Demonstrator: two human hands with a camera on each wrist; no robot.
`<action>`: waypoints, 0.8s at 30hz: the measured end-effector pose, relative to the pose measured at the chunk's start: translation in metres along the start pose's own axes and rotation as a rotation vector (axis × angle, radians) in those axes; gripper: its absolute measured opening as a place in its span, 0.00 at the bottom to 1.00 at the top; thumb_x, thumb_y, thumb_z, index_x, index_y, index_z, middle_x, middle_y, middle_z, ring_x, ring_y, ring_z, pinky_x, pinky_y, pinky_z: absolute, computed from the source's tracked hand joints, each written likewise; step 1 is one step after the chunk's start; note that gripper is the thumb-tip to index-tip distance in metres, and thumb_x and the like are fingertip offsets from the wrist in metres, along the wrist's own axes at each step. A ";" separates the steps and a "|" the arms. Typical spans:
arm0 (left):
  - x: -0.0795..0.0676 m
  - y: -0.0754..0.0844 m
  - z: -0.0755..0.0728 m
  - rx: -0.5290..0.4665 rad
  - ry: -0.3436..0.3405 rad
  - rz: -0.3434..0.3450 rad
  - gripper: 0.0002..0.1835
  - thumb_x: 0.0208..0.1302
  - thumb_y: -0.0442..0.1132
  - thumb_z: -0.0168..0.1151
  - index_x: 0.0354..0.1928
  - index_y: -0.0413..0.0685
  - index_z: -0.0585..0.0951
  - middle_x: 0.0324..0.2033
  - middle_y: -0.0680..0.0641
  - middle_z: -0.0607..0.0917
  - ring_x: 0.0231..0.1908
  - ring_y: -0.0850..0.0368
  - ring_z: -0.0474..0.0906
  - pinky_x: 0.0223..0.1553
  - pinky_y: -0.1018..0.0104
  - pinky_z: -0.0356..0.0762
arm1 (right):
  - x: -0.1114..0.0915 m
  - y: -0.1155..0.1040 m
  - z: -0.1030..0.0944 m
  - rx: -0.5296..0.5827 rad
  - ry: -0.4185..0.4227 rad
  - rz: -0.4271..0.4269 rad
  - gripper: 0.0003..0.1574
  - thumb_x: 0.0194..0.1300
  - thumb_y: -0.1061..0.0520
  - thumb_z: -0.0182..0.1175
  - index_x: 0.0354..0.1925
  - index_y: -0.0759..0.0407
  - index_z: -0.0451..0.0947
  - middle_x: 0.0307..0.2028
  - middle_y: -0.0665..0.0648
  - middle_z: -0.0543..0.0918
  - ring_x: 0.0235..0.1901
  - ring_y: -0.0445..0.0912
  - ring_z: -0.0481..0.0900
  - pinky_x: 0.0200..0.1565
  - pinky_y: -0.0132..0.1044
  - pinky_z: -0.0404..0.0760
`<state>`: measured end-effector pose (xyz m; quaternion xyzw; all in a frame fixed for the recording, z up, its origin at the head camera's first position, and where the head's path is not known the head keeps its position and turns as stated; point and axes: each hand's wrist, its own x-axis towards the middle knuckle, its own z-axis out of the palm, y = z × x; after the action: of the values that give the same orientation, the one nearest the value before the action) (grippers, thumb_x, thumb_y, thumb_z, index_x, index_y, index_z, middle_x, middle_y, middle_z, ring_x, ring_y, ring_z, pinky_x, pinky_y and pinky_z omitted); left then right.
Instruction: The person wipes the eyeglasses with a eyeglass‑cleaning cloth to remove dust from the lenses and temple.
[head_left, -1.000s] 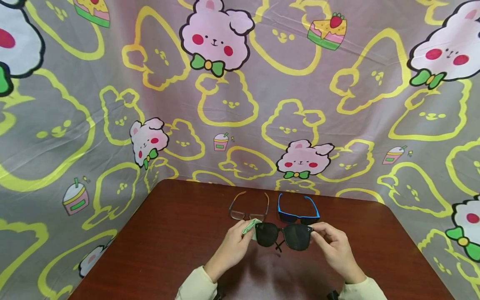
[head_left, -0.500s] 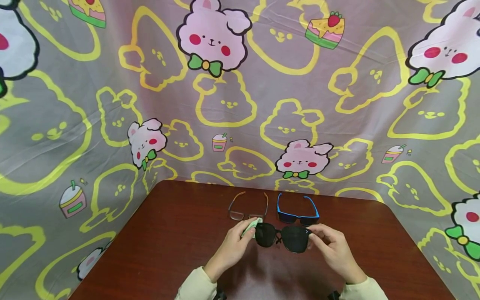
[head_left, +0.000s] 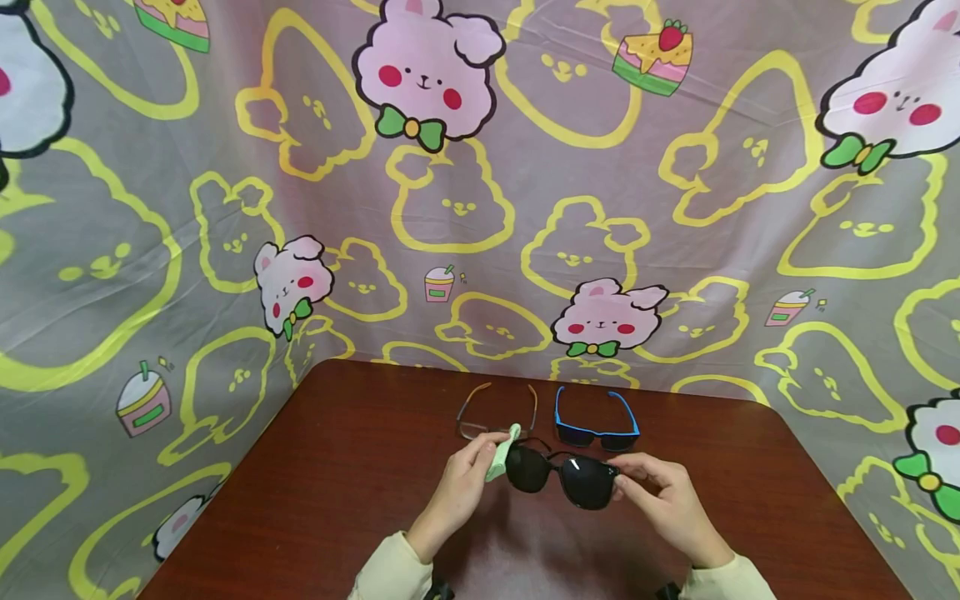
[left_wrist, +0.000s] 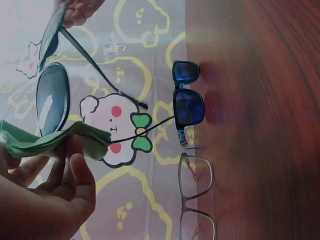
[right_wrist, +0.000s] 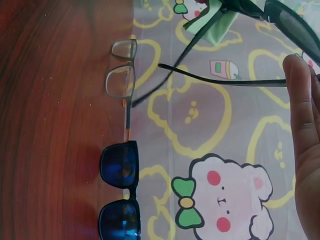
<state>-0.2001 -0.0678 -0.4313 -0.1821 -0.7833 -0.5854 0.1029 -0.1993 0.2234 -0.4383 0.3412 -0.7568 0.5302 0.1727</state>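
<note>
A pair of black sunglasses [head_left: 587, 482] is held up over the table between both hands, lenses toward the head camera and temples unfolded. My left hand [head_left: 461, 487] pinches a light green cloth [head_left: 500, 460] around the sunglasses' left end; in the left wrist view the cloth [left_wrist: 55, 141] wraps that hinge area. With thumb and fingers, my right hand [head_left: 667, 500] pinches the opposite end at the frame's corner. In the right wrist view both dark temples [right_wrist: 225, 81] reach out across the backdrop, and the right hand's fingers [right_wrist: 300, 95] lie at one of them.
Behind the hands on the brown table [head_left: 360, 467] lie clear-lens eyeglasses [head_left: 474, 429] with orange temple tips. Beside them sit blue-framed sunglasses [head_left: 597, 435] with dark lenses. A patterned cloth backdrop [head_left: 480, 267] surrounds the table's back and sides.
The sunglasses have tilted, their right end dipping lower and a glint appearing on one lens. The green cloth now stands up higher by the left fingers. Both hands keep their hold.
</note>
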 end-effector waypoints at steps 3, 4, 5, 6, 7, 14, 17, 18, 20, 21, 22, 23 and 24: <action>-0.002 0.014 -0.003 -0.019 -0.009 -0.014 0.14 0.71 0.30 0.45 0.51 0.36 0.77 0.44 0.41 0.82 0.37 0.59 0.73 0.39 0.70 0.70 | 0.000 0.002 -0.001 0.022 -0.020 -0.046 0.21 0.56 0.81 0.53 0.45 0.69 0.77 0.26 0.56 0.83 0.25 0.45 0.81 0.26 0.34 0.78; -0.002 0.017 -0.004 -0.026 -0.013 -0.018 0.13 0.70 0.29 0.46 0.51 0.36 0.77 0.42 0.41 0.81 0.35 0.60 0.72 0.37 0.71 0.69 | -0.001 0.003 -0.001 0.029 -0.025 -0.051 0.20 0.56 0.81 0.53 0.46 0.70 0.77 0.25 0.57 0.82 0.25 0.45 0.80 0.26 0.34 0.78; -0.003 0.020 -0.004 -0.030 -0.014 -0.016 0.13 0.70 0.28 0.47 0.51 0.35 0.77 0.42 0.41 0.81 0.35 0.61 0.72 0.36 0.72 0.69 | -0.001 0.003 -0.002 0.031 -0.030 -0.052 0.20 0.56 0.81 0.52 0.46 0.70 0.77 0.25 0.57 0.82 0.25 0.45 0.80 0.26 0.34 0.78; -0.003 0.020 -0.004 -0.036 -0.015 -0.018 0.13 0.69 0.28 0.47 0.51 0.35 0.77 0.41 0.41 0.81 0.34 0.60 0.72 0.36 0.72 0.69 | 0.000 0.003 -0.002 0.028 -0.032 -0.053 0.20 0.57 0.81 0.52 0.45 0.70 0.77 0.24 0.56 0.82 0.25 0.45 0.81 0.27 0.34 0.79; -0.002 0.020 -0.004 -0.039 -0.013 -0.017 0.13 0.68 0.27 0.48 0.51 0.35 0.77 0.41 0.41 0.81 0.35 0.60 0.72 0.36 0.72 0.70 | 0.000 0.003 -0.002 0.024 -0.033 -0.054 0.19 0.57 0.81 0.51 0.45 0.70 0.77 0.23 0.56 0.81 0.24 0.45 0.80 0.27 0.34 0.79; -0.003 0.019 -0.003 -0.075 0.007 -0.020 0.12 0.66 0.27 0.51 0.49 0.35 0.77 0.41 0.42 0.82 0.36 0.60 0.74 0.36 0.71 0.72 | 0.002 0.000 0.000 -0.004 0.007 -0.027 0.15 0.59 0.78 0.53 0.40 0.67 0.80 0.19 0.52 0.79 0.22 0.42 0.79 0.26 0.31 0.77; -0.003 0.019 -0.003 -0.089 0.013 -0.026 0.11 0.66 0.28 0.52 0.48 0.35 0.77 0.40 0.43 0.82 0.34 0.62 0.74 0.35 0.71 0.72 | 0.002 0.000 0.002 -0.010 0.024 -0.015 0.16 0.58 0.78 0.55 0.39 0.64 0.81 0.20 0.53 0.80 0.21 0.41 0.78 0.24 0.32 0.77; -0.003 0.019 -0.003 -0.090 0.016 -0.027 0.10 0.66 0.28 0.52 0.48 0.35 0.77 0.40 0.43 0.82 0.34 0.62 0.74 0.35 0.71 0.72 | 0.002 0.000 0.002 -0.012 0.026 -0.014 0.16 0.58 0.78 0.55 0.39 0.63 0.81 0.21 0.53 0.80 0.20 0.41 0.78 0.23 0.32 0.76; -0.003 0.018 -0.002 -0.091 0.024 -0.031 0.09 0.66 0.28 0.53 0.46 0.35 0.77 0.38 0.44 0.82 0.33 0.63 0.73 0.34 0.72 0.72 | 0.002 -0.001 0.003 -0.008 0.030 -0.004 0.17 0.58 0.78 0.56 0.38 0.62 0.82 0.22 0.54 0.82 0.20 0.42 0.78 0.22 0.33 0.77; -0.003 0.018 -0.002 -0.089 0.027 -0.032 0.09 0.66 0.28 0.53 0.45 0.35 0.77 0.37 0.44 0.82 0.32 0.63 0.73 0.34 0.72 0.72 | 0.002 -0.002 0.003 -0.003 0.031 0.003 0.17 0.57 0.78 0.56 0.38 0.62 0.82 0.23 0.54 0.82 0.19 0.43 0.78 0.21 0.33 0.77; -0.003 0.018 -0.001 -0.085 0.031 -0.032 0.08 0.65 0.28 0.53 0.45 0.35 0.77 0.36 0.44 0.82 0.32 0.63 0.73 0.34 0.72 0.72 | 0.002 -0.002 0.004 0.000 0.030 0.008 0.17 0.57 0.78 0.56 0.38 0.62 0.82 0.24 0.55 0.82 0.19 0.44 0.78 0.21 0.34 0.77; -0.003 0.017 -0.001 -0.081 0.034 -0.031 0.07 0.65 0.28 0.54 0.44 0.36 0.77 0.36 0.44 0.82 0.32 0.63 0.74 0.34 0.72 0.72 | 0.002 -0.002 0.004 0.003 0.029 0.014 0.17 0.57 0.78 0.56 0.37 0.62 0.82 0.24 0.56 0.82 0.19 0.45 0.78 0.21 0.34 0.77; -0.003 0.017 -0.001 -0.077 0.037 -0.029 0.07 0.65 0.28 0.55 0.43 0.36 0.77 0.35 0.44 0.81 0.32 0.62 0.74 0.34 0.72 0.72 | 0.002 -0.002 0.004 0.004 0.027 0.025 0.17 0.57 0.78 0.56 0.37 0.61 0.82 0.24 0.56 0.82 0.19 0.45 0.78 0.21 0.34 0.77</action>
<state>-0.1905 -0.0649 -0.4169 -0.1634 -0.7609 -0.6197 0.1018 -0.1987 0.2187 -0.4373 0.3247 -0.7576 0.5384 0.1756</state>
